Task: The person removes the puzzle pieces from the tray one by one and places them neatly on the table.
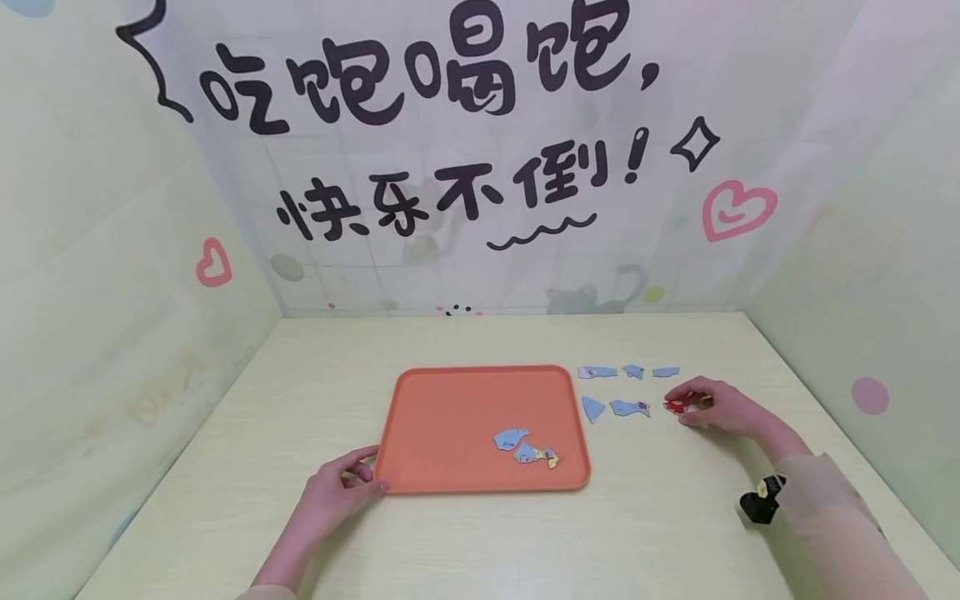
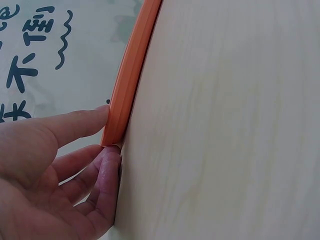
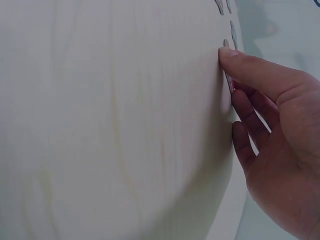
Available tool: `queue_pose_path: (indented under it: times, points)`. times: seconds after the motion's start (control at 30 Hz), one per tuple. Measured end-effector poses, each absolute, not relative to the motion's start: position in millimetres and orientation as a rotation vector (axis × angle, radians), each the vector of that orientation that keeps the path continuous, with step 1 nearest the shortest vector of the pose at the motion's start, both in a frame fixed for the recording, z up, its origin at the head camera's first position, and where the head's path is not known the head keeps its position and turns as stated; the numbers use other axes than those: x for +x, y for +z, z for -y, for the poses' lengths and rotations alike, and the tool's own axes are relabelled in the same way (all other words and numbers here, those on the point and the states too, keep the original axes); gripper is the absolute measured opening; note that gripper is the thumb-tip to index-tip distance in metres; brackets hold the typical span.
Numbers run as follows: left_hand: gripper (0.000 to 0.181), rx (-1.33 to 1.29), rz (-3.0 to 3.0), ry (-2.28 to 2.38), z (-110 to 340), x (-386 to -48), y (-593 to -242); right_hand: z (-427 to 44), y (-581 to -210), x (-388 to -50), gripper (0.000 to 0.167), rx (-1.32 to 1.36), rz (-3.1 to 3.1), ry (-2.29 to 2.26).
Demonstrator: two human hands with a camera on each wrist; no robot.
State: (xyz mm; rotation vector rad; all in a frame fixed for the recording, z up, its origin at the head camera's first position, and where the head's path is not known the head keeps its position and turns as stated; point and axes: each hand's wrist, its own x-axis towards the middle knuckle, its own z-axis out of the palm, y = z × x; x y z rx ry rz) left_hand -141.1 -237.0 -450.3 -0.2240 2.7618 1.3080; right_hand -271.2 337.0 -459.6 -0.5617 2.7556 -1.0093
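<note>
An orange tray (image 1: 450,433) lies flat on the table. At its near left corner my left hand (image 1: 341,487) holds the edge, thumb on the rim and fingers curled against the side; the left wrist view shows this hand (image 2: 60,165) against the tray's edge (image 2: 131,75). To the right of the tray, my right hand (image 1: 720,407) pinches a red puzzle piece (image 1: 676,407) at the table top. In the right wrist view the thumb of this hand (image 3: 280,120) lies on the thin piece (image 3: 228,80). Inside the tray are a blue piece (image 1: 510,439) and a blue-and-yellow piece (image 1: 536,454).
Several light-blue puzzle pieces lie in two rows right of the tray, among them a lilac-ended strip (image 1: 597,372), a triangle (image 1: 592,408) and a long piece (image 1: 630,408). A printed cloth wall (image 1: 480,267) stands behind the table (image 1: 480,550), with walls on both sides.
</note>
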Motion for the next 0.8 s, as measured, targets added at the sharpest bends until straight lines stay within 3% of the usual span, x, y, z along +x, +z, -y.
queue_pose_path:
  times: [0.8]
  points:
    - [0.061, -0.211, -2.761, 1.304, 239.3, -143.9, -452.5, -339.7, -460.2, -271.5, 0.043, -0.605, -2.749, -0.998]
